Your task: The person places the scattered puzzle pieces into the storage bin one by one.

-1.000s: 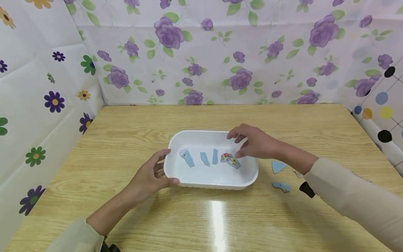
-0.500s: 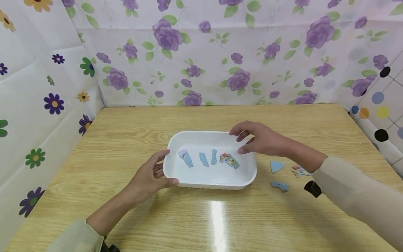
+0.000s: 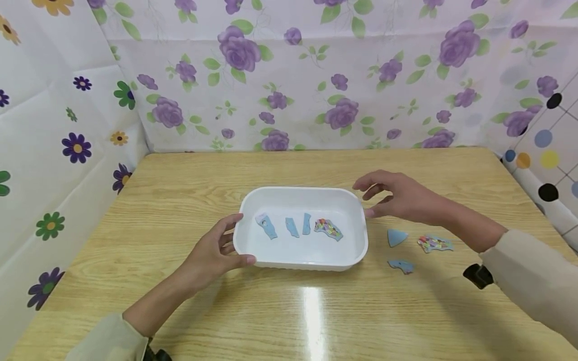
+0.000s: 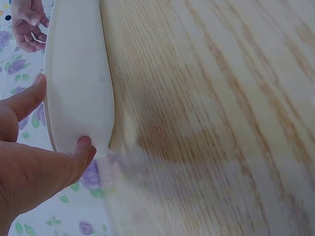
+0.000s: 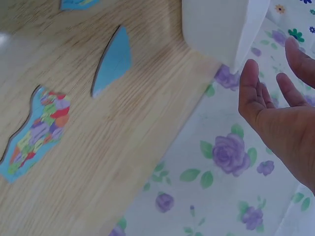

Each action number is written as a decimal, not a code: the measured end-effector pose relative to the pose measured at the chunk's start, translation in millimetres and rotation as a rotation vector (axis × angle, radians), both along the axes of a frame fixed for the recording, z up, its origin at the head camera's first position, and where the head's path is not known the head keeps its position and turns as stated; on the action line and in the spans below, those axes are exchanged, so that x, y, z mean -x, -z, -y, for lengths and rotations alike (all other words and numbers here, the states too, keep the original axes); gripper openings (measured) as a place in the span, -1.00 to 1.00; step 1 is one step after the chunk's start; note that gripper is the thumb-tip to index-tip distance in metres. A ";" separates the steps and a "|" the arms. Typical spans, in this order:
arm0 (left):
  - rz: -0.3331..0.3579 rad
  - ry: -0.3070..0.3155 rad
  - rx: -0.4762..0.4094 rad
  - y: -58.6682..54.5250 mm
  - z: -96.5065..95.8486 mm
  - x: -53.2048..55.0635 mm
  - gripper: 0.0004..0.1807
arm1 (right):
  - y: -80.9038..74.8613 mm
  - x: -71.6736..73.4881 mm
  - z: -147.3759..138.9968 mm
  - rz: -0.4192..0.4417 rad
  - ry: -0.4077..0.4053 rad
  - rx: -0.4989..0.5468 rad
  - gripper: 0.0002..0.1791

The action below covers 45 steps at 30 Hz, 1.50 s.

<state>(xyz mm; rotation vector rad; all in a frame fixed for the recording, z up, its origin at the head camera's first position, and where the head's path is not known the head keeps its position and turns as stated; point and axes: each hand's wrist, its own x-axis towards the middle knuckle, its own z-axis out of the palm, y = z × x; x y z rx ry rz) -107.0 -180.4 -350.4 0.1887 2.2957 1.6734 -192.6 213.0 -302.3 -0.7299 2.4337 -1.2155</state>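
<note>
Fingers of my left hand grip the left end of the white tray, thumb at the near rim; those of my right hand are loosely bent, holding nothing, just beside the tray's right end. Whether they touch it I cannot tell. Only my head view shows inside the tray: a pale-ended blue piece, a small blue piece, a narrow blue piece and a colourful piece. From my left wrist just its outer wall shows; my right wrist shows dark side edges on the blue triangle and the patterned piece, both lying to the tray's right. A wavy blue piece lies nearer me.

The wood-grain surface carries a bright streak of glare in front of the tray. Behind hangs a rose-printed sheet, at my left a daisy-printed sheet, at my right a dotted sheet.

The tray runs lengthwise left to right. The pale-ended piece slants from far left to near right, pale end away from me; the colourful piece slants likewise, and the narrow piece points almost straight away.
</note>
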 end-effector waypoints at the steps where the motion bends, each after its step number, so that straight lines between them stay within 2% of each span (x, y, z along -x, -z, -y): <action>1: 0.000 0.000 0.000 -0.2 -0.2 0.0 0.06 | -0.3 -0.9 -4.1 -0.007 0.005 -0.008 -0.47; 15: 0.000 0.001 0.012 -0.3 -0.7 -0.9 0.07 | 7.9 -9.8 -51.0 0.005 0.086 -0.051 -0.49; 25: 0.004 0.003 0.015 -0.1 0.0 -1.9 0.07 | 15.2 -7.9 -89.0 -0.032 0.143 -0.182 -0.43; 30: -0.004 0.006 0.018 -0.2 -0.2 -1.3 0.07 | 24.0 -9.2 -111.3 -0.045 0.136 -0.236 -0.37; 38: -0.001 0.007 0.010 -1.1 0.0 -0.9 0.07 | 33.8 -21.2 -136.0 -0.062 0.154 -0.251 -0.35; 45: 0.000 0.003 0.010 -0.9 -0.1 -0.8 0.07 | 41.1 -27.5 -146.4 -0.018 0.127 -0.268 -0.30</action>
